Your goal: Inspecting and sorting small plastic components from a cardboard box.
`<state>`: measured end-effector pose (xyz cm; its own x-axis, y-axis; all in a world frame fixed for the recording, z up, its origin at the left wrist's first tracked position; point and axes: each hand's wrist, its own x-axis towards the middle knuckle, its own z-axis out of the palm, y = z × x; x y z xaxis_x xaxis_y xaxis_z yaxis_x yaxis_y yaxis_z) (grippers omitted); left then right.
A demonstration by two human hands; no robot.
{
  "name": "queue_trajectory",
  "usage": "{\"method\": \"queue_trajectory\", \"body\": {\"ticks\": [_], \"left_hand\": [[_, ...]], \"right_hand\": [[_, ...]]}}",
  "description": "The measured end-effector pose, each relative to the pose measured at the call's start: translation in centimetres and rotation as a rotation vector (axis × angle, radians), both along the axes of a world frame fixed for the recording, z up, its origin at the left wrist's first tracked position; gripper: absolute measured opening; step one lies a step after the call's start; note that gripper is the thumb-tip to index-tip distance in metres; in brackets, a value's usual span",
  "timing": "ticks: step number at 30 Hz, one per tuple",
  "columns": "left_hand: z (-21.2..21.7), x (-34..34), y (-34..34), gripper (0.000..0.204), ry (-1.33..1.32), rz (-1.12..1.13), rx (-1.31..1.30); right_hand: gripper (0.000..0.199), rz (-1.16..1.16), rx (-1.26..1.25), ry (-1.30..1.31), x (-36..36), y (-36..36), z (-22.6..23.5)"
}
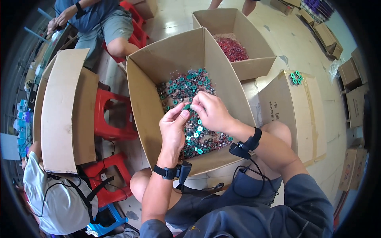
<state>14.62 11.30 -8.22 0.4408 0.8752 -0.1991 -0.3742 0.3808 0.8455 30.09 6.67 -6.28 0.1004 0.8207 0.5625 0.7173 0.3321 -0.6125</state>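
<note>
Over a large open cardboard box (145, 95), my two hands meet around a small green ring-shaped part (187, 107). My left hand (174, 125) pinches it between thumb and fingers. From the right, the closed fingers of my right hand (211, 111) touch the upper side of the same part; whether they hold something tiny of their own is hidden. Below, the box bottom is strewn with loose green rings (192, 85) and many small dark and shiny bits. A black strap with a small device sits on each of my wrists.
Several green rings (296, 77) lie on a closed carton (313, 115) at the right. Another open box (260, 67) with red pieces stands beyond. Red stools (115, 115) and a tall carton (59, 115) are at the left. Two people sit on that side; cartons line the right wall.
</note>
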Motion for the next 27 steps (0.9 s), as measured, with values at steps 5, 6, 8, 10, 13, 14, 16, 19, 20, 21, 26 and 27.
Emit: {"method": "queue_trajectory", "body": {"ticks": [5,6,8,10,13,14,16,19,20,21,26,27], "left_hand": [[-0.5,-0.2,0.4,0.026,-0.159,-0.049,-0.038],[-0.7,0.4,0.5,0.027,-0.124,-0.040,-0.039],[-0.8,0.3,0.1,0.027,-0.056,-0.020,-0.003],[-0.7,-0.1,0.0,0.027,0.005,0.004,0.038],[-0.6,-0.4,0.2,0.026,-0.179,-0.090,-0.012],[-0.6,-0.1,0.2,0.026,-0.108,-0.037,-0.031],[-0.9,0.1,0.1,0.026,-0.039,-0.003,-0.053],[-0.1,-0.4,-0.1,0.027,-0.225,-0.081,-0.029],[-0.2,-0.1,0.0,0.027,-0.226,-0.086,-0.028],[-0.4,0.0,0.2,0.027,-0.178,-0.070,-0.018],[-0.7,-0.2,0.0,0.027,-0.061,-0.010,0.011],[-0.4,-0.5,0.0,0.027,-0.162,-0.055,-0.014]], "right_hand": [[0.010,0.101,-0.415,0.772,-0.6,-0.2,0.2],[0.010,-0.059,-0.127,0.260,-0.6,-0.5,0.4],[0.012,-0.024,-0.001,0.115,-0.1,-0.3,-0.2],[0.015,0.041,-0.439,0.573,-0.1,-0.2,0.3],[0.016,0.107,-0.424,0.768,-0.1,0.1,-0.7],[0.016,-0.016,-0.253,0.438,-0.3,-0.3,-0.6],[0.012,-0.008,-0.025,0.131,-0.2,-0.5,-0.3],[0.011,0.064,-0.255,0.430,0.1,-0.5,-0.2],[0.011,0.100,-0.392,0.674,0.3,0.0,-1.3],[0.011,0.143,-0.530,0.919,0.1,0.2,-1.2],[0.011,0.005,-0.030,0.159,0.0,-0.4,-0.9],[0.009,0.090,-0.312,0.546,0.1,-0.2,-0.9]]}}
